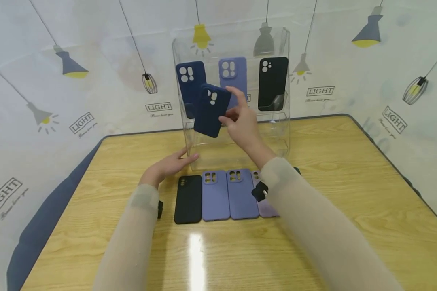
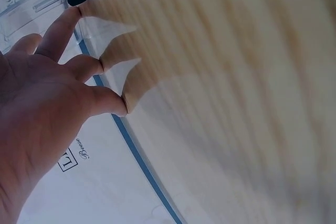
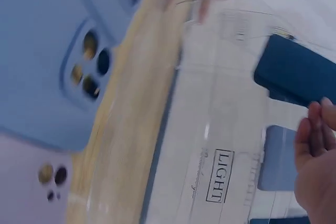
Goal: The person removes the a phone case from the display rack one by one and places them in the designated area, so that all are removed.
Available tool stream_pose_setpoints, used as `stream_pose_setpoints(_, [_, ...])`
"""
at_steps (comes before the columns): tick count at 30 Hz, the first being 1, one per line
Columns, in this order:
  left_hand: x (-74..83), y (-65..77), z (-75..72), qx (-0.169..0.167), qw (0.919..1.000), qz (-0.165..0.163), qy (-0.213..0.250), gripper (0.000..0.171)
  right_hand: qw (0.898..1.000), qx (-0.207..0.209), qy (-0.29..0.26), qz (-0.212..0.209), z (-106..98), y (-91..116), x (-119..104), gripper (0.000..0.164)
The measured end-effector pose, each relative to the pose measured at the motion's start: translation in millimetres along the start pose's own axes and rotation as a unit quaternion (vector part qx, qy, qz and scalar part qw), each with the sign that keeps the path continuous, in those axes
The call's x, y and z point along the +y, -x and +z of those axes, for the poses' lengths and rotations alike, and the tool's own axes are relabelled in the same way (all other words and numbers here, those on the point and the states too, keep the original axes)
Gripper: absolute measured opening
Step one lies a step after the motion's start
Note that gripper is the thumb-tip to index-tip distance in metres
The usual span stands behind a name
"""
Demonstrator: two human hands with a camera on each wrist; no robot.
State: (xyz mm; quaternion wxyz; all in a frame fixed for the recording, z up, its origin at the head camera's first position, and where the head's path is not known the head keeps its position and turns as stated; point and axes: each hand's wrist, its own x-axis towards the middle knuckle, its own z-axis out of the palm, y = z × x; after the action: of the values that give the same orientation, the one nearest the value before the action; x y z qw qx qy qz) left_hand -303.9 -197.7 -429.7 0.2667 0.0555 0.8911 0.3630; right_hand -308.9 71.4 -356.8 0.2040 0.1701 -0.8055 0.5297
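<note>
My right hand [image 1: 242, 125] pinches a dark blue phone case [image 1: 213, 117] by its edge. The case is raised and tilted in front of a clear display stand [image 1: 236, 152]. Behind it, on the stand's upper level, are another dark blue case [image 1: 190, 72], a periwinkle case [image 1: 238, 64] and a black case [image 1: 271, 87]. At the stand's lower left side is my left hand [image 1: 169, 165], thumb extended along the corner. The left wrist view shows that hand's [image 2: 47, 87] fingers spread, fingertips at the wooden tabletop. The right wrist view shows the held case [image 3: 299, 69] at the fingertips.
Before the stand, a row of cases lies on the table [image 1: 94, 226]: a black one [image 1: 188, 202], two periwinkle ones [image 1: 215, 202] and a pale purple one [image 1: 266, 208] partly under my right sleeve [image 1: 313, 214]. A dark edge pokes out beyond. A lamp-print wall covering [image 1: 124, 117] stands behind.
</note>
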Motion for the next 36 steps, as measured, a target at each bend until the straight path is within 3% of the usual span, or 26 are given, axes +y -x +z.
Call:
stream_pose_setpoints(4, [-1.1,0.1,-0.4,-0.003,1.0,-0.001,0.003,0.098,0.997,0.012,-0.066,0.044,-9,11,-3,0.077])
stream_pose_setpoints(10, [-2.7,-2.6,-0.5,0.001,1.0,0.007,0.001,0.093,0.987,0.038,-0.143,0.061,-24,34,-10,0.081])
stream_pose_setpoints(16, [-2.2,-3.6,-0.6,0.001,0.9999,0.011,-0.003,0.097,0.978,0.007,-0.188,0.095,-44,58,-18,0.085])
stream_pose_setpoints(23, [-1.8,-1.5,0.0,0.002,0.9999,0.011,-0.001,0.098,0.981,-0.055,-0.133,0.126,-74,75,-19,0.086])
stream_pose_setpoints(29, [-1.8,0.1,-0.9,-0.001,1.0,0.006,0.005,0.103,0.979,-0.086,-0.092,0.162,-108,89,-15,0.089])
stream_pose_setpoints(36, [-1.9,0.9,-0.9,-0.013,0.9998,0.007,0.013,0.103,0.975,-0.124,-0.027,0.185,-165,105,-8,0.09])
